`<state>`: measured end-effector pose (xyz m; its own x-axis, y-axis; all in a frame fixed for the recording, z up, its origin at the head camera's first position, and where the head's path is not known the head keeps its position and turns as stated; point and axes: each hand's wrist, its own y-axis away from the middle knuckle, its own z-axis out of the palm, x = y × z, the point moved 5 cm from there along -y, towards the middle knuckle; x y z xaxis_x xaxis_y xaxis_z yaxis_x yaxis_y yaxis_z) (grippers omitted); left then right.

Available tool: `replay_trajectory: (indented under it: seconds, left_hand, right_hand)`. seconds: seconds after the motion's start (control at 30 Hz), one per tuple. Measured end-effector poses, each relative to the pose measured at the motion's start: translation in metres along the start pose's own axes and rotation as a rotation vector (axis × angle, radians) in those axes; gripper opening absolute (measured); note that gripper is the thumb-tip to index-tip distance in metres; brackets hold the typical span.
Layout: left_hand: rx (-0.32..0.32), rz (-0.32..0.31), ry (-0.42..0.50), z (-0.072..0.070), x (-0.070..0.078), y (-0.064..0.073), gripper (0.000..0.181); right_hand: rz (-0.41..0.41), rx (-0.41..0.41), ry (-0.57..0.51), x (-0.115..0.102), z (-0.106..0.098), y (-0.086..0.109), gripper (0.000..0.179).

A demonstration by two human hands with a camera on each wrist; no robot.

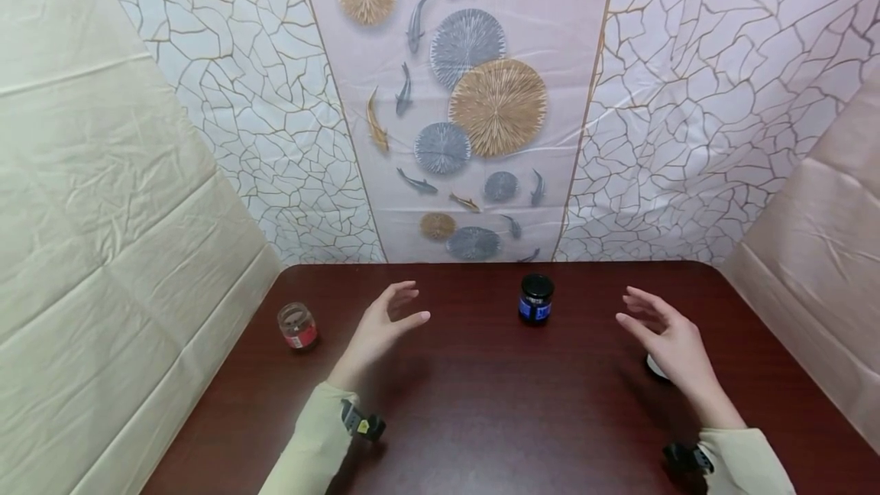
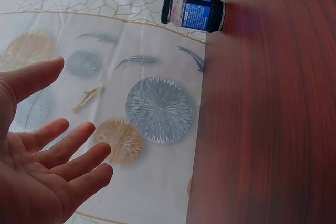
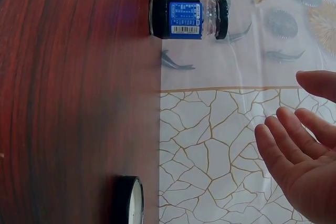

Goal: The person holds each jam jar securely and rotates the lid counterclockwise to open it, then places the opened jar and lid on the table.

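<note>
My left hand [image 1: 374,334] hovers over the left half of the table with its fingers relaxed and holding nothing. On the right, my right hand [image 1: 670,346] is also raised, fingers loosely bent and nothing in them. Between the two, farther back, a glass jar [image 1: 535,309] with a blue label, dark contents and a black lid stands upright. A glass jar [image 1: 298,327] with a red label and an uncovered mouth stands left of my left hand. Partly hidden under my right hand lies a jar lid [image 3: 135,203], black outside with a whitish inner face.
The dark red-brown table [image 1: 495,418] has its back edge against a patterned cloth [image 1: 467,197] with fish and round motifs. Cream cloth walls [image 1: 137,266] slope up along its left and right sides.
</note>
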<state>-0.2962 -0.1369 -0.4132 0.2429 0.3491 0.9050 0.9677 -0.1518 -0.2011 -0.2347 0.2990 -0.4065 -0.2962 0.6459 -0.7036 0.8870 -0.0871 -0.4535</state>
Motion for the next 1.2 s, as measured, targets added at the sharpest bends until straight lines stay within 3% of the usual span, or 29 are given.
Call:
replay_trajectory:
  seconds: [0.3, 0.73, 1.2]
  left_hand:
    - [-0.046, 0.043, 0.015, 0.018, 0.003, -0.012, 0.059]
    - [-0.087, 0.045, 0.009, 0.057, 0.002, -0.048, 0.058]
    - [-0.111, -0.068, 0.021, 0.099, -0.005, -0.076, 0.072]
  right_hand:
    - [0.01, -0.006, 0.008, 0.0, 0.0, 0.002, 0.052]
    - [0.007, -0.01, -0.003, -0.002, 0.001, 0.003, 0.052]
    - [0.001, -0.003, -0.004, -0.004, 0.001, 0.001, 0.052]
